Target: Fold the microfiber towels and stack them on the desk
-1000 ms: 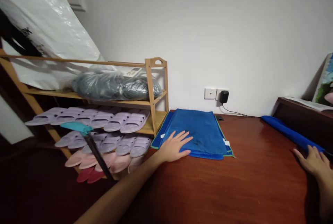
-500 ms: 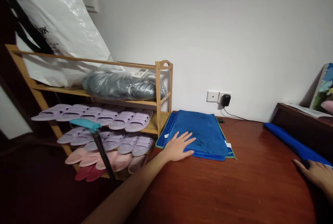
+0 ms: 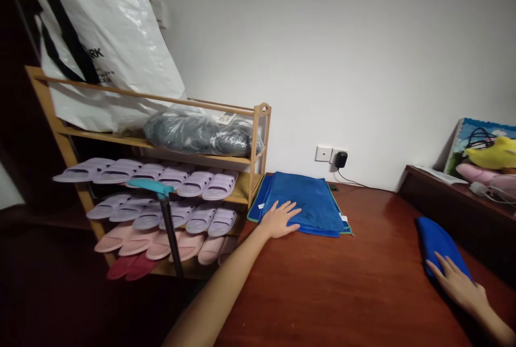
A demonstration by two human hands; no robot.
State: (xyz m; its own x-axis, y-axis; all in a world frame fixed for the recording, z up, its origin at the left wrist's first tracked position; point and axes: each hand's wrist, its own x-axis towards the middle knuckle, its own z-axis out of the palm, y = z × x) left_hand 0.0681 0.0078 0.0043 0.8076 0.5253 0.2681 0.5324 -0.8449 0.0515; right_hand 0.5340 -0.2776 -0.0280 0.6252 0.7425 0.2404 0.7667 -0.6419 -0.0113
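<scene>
My left hand (image 3: 280,218) lies flat with fingers spread on the near edge of a stack of folded blue towels (image 3: 310,202) at the back of the dark red wooden table (image 3: 342,288). My right hand (image 3: 457,282) rests palm down, fingers stretched out, on the near end of another blue cloth (image 3: 437,242) lying bunched at the table's right side. Neither hand grips anything.
A bamboo shoe rack (image 3: 258,158) with several lilac and pink slippers (image 3: 201,183) stands left of the table, a white bag (image 3: 108,51) and a plastic-wrapped bundle (image 3: 201,134) on top. A teal-topped handle (image 3: 155,188) stands before it. A charger (image 3: 341,160) sits in the wall socket; plush toys (image 3: 492,156) on a right shelf.
The view has swung right and pulled back. My right hand has drawn the blue cloth away from the right shelf toward the table's middle, and it is now bunched shorter. My left hand stays on the towels.
</scene>
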